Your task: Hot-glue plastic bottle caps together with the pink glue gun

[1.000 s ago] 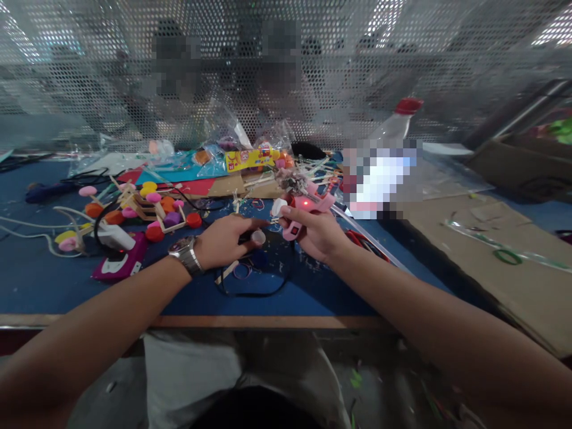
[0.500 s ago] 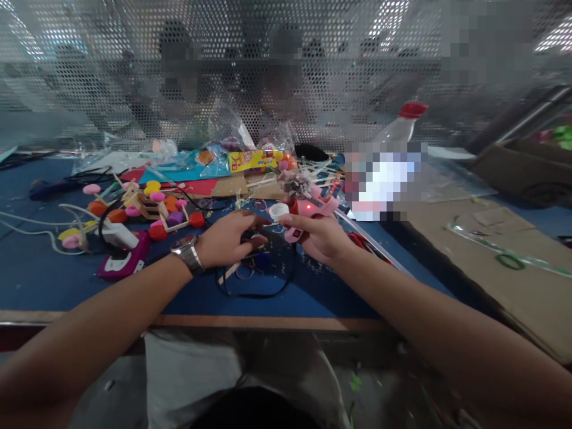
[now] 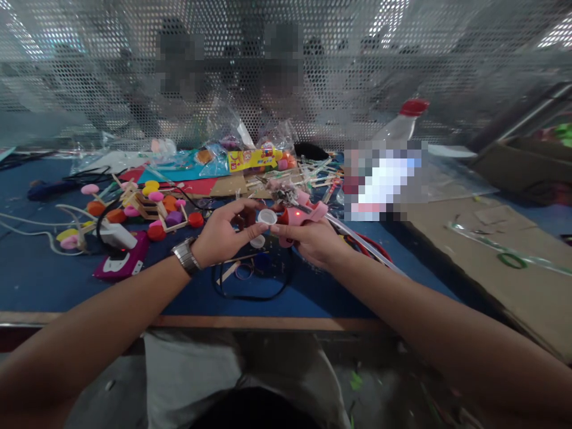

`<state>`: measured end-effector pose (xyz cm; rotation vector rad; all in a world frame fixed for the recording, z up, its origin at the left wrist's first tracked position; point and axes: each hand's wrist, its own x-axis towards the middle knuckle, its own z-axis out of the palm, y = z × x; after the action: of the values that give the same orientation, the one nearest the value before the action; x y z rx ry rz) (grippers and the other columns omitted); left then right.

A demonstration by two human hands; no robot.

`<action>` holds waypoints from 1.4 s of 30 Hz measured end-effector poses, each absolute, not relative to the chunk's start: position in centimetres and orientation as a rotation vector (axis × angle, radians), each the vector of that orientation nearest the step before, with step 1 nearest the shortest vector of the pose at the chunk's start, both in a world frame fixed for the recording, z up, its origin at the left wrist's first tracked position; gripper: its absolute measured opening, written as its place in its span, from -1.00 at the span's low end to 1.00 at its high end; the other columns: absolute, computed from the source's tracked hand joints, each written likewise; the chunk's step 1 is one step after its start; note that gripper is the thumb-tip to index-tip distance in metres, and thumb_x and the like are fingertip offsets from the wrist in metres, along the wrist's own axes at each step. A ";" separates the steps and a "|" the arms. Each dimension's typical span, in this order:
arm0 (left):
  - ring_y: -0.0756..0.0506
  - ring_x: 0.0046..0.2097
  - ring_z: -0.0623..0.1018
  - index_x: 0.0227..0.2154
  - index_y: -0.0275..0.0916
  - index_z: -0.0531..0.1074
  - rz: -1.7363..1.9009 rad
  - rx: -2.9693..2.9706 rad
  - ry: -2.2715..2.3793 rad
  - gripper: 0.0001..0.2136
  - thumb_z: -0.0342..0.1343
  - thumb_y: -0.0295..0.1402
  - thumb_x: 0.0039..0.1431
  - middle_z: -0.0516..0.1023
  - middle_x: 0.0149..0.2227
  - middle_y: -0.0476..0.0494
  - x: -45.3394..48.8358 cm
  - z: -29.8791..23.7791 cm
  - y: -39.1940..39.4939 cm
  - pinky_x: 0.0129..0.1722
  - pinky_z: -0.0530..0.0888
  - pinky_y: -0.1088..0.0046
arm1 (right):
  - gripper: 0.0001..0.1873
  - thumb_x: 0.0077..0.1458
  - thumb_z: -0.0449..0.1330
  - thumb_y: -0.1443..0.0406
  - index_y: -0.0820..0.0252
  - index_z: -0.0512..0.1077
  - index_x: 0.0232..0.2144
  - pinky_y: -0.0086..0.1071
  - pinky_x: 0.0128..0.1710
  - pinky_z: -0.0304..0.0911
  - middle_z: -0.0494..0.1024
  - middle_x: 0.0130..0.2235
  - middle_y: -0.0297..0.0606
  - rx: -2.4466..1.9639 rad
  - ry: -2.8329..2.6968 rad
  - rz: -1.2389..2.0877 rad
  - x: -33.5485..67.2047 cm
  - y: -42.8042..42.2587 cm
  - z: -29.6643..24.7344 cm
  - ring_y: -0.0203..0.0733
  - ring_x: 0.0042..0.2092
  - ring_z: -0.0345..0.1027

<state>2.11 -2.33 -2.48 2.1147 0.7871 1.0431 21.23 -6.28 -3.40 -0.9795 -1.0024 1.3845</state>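
Left hand (image 3: 221, 236) lifted, pinching white cap (image 3: 267, 216); right hand (image 3: 308, 238) clamps glue gun (image 3: 298, 215), nozzle leftward.

Left hand (image 3: 222, 236): now raised off the table, fingertips pinching white cap (image 3: 267, 216) at glue gun (image 3: 298, 219) nozzle in right hand (image 3: 313, 241).

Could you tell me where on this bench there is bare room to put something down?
The blue mat is bare along the near edge, in front of the purple device. The cardboard sheet at right is mostly free. Crowded: around the bottle-cap sticks, the packets, and both hands.
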 end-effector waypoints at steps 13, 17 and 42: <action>-0.07 -0.22 0.59 -0.09 -0.29 0.56 1.019 2.048 0.729 -0.65 0.27 -0.14 0.17 0.61 -0.17 -0.22 2.1 -2.5 -2.5 -0.22 0.54 0.42 | -0.51 -0.47 0.58 0.18 0.13 0.56 -0.39 -0.40 -0.51 0.15 0.59 -0.33 -0.31 -1.004 -0.874 1.330 21.1 -6.2 -3.2 -0.24 -0.34 0.37; -0.09 -0.18 0.61 -0.06 -0.27 0.56 0.994 2.066 0.694 -0.66 0.25 -0.15 0.20 0.62 -0.12 -0.25 2.3 -2.5 -2.7 -0.18 0.57 0.39 | -0.50 -0.53 0.58 0.25 0.14 0.55 -0.41 -0.41 -0.55 0.10 0.57 -0.36 -0.33 -1.056 -0.855 1.333 20.9 -6.2 -3.1 -0.27 -0.39 0.33; -0.09 -0.27 0.63 -0.04 -0.30 0.52 0.934 2.067 0.753 -0.56 0.31 -0.11 0.11 0.66 -0.21 -0.21 2.4 -2.4 -2.8 -0.25 0.58 0.41 | -0.50 -0.55 0.57 0.27 0.14 0.54 -0.41 -0.44 -0.57 0.09 0.56 -0.38 -0.33 -1.073 -0.827 1.300 20.6 -6.2 -3.2 -0.26 -0.38 0.33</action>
<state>2.37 -2.80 -2.44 2.0673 0.7529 0.9338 20.62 -6.15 -3.15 -1.0727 -0.8268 1.2998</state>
